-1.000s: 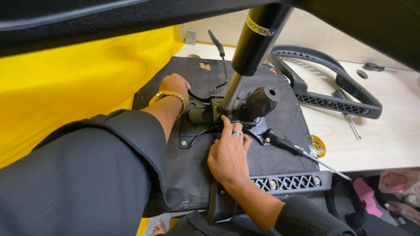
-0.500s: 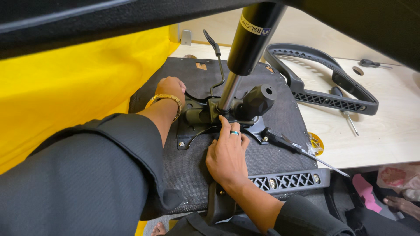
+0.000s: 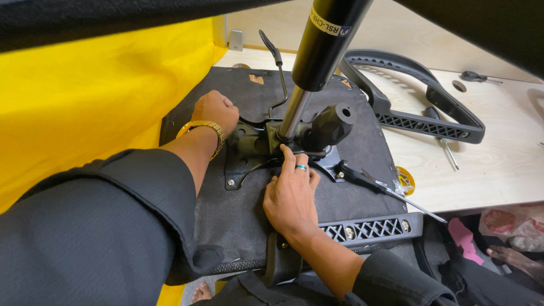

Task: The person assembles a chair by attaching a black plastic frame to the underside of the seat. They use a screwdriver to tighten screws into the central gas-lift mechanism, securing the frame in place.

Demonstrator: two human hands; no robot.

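- A yellow sheet (image 3: 102, 96) fills the area left of the mechanism plate (image 3: 249, 153), the black metal bracket that serves as landmark here; it lies on the upturned chair seat (image 3: 362, 187), whose fabric-covered underside faces up.
- The left hand (image 3: 215, 113) rests on the plate's left edge, curled into a loose fist; whether it grips a small part underneath cannot be told. The wrist wears a gold bracelet, and the forearm comes in from the lower left in a dark sleeve.
- The gas cylinder (image 3: 317, 56) stands seated in the plate's centre, tilted slightly toward the camera. A thin lever (image 3: 277, 73) rises just behind the plate.
- The right hand (image 3: 292, 195) lies palm down just in front of the plate, fingers spread and extended, fingertips touching the plate's front edge at the cylinder's base; it grips nothing. A ring shows on one finger.
- A black round knob (image 3: 331, 124) juts from the plate's right side.
- A screwdriver (image 3: 385, 187) lies right of the plate on the seat, untouched.
- Judged from this: plate placed and apparently bolted at the visible front corner, cylinder inserted; one armrest (image 3: 368, 228) sits along the seat's near edge, front-right of the plate.
- The other armrest (image 3: 419, 102) lies loose on the pale table (image 3: 498, 164), far right of the plate, so it seems left to fit.
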